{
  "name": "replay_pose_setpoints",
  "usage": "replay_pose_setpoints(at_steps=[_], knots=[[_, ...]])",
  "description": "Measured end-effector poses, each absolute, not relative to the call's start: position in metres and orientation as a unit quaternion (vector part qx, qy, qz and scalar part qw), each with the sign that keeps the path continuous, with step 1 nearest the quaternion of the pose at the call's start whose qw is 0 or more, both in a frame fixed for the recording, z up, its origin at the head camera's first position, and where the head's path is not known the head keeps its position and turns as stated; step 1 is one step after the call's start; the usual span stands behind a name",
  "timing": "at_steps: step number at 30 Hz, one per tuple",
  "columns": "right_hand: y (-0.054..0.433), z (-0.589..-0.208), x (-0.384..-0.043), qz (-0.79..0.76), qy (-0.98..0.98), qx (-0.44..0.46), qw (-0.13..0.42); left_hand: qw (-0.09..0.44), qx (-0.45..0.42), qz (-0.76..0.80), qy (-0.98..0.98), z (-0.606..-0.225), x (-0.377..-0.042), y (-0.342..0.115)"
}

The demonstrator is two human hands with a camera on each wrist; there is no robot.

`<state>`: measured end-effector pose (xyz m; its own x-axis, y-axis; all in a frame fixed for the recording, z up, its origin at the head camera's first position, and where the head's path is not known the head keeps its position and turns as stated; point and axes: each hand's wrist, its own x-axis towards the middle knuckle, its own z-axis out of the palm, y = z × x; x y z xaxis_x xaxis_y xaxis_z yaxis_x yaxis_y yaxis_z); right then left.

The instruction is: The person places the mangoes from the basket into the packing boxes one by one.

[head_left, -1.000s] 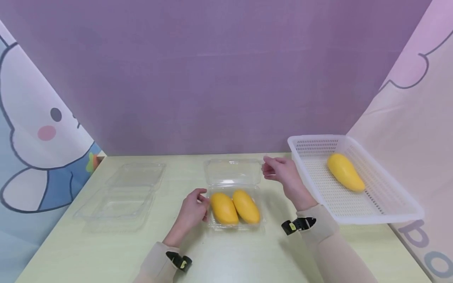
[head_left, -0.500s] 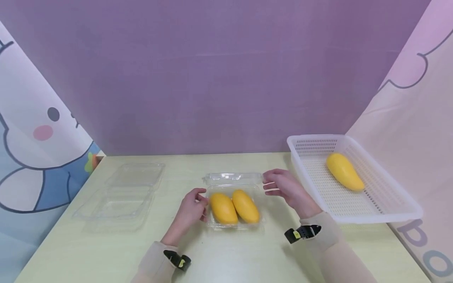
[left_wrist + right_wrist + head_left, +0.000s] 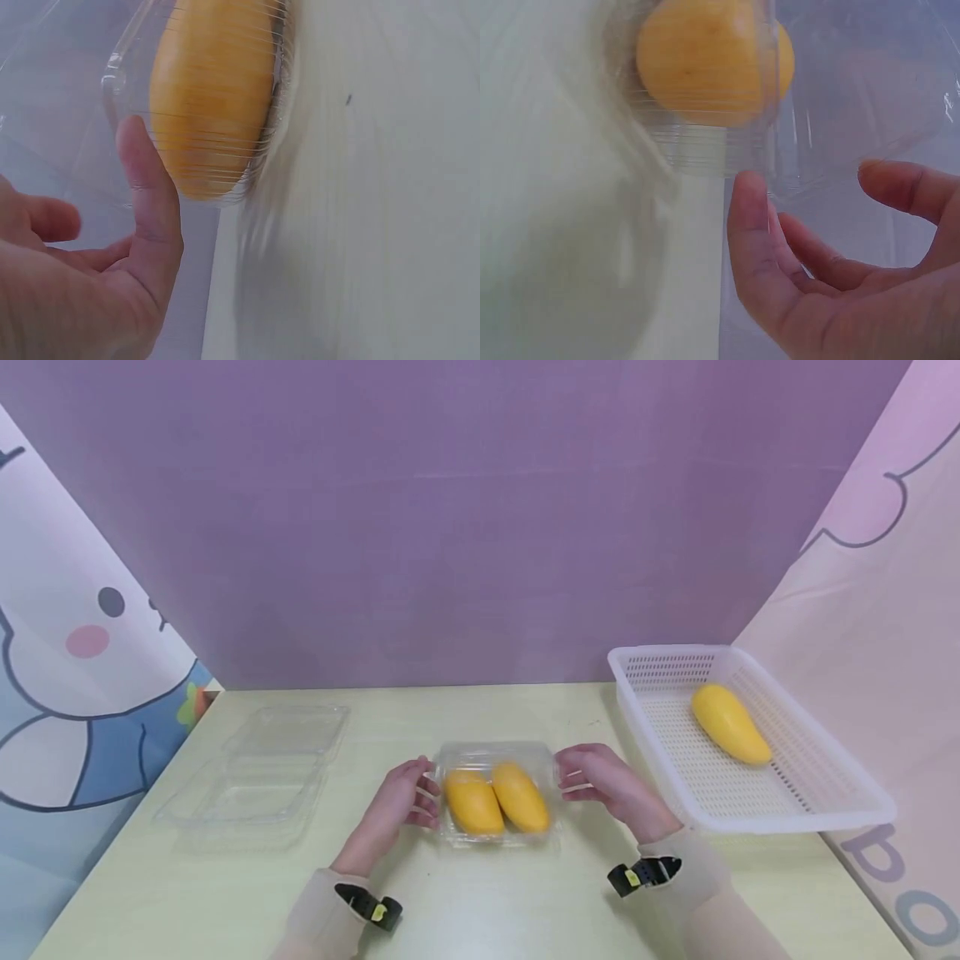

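Presently, a left mango (image 3: 474,806) and a right mango (image 3: 521,799) lie side by side in a clear plastic clamshell (image 3: 495,841), its lid (image 3: 491,750) tilted over them. The person's left hand (image 3: 396,797) is at the clamshell's left side, the right hand (image 3: 607,783) at its right, fingers relaxed and spaced wide, so both mangoes sit between the hands. A third mango (image 3: 731,725) lies in the white basket (image 3: 795,822) on the right.
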<state>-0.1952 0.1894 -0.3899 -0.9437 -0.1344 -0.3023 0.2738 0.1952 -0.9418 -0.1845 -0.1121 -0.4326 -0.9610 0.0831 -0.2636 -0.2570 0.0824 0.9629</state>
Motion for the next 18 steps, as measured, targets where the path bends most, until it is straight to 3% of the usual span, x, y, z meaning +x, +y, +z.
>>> replay_pose_setpoints(at_steps=[18], knots=[[0.191,-0.413,-0.190,-0.642,0.746,0.015,0.174,0.126,-0.050,0.658,0.741,-0.434,-0.183,-0.113]])
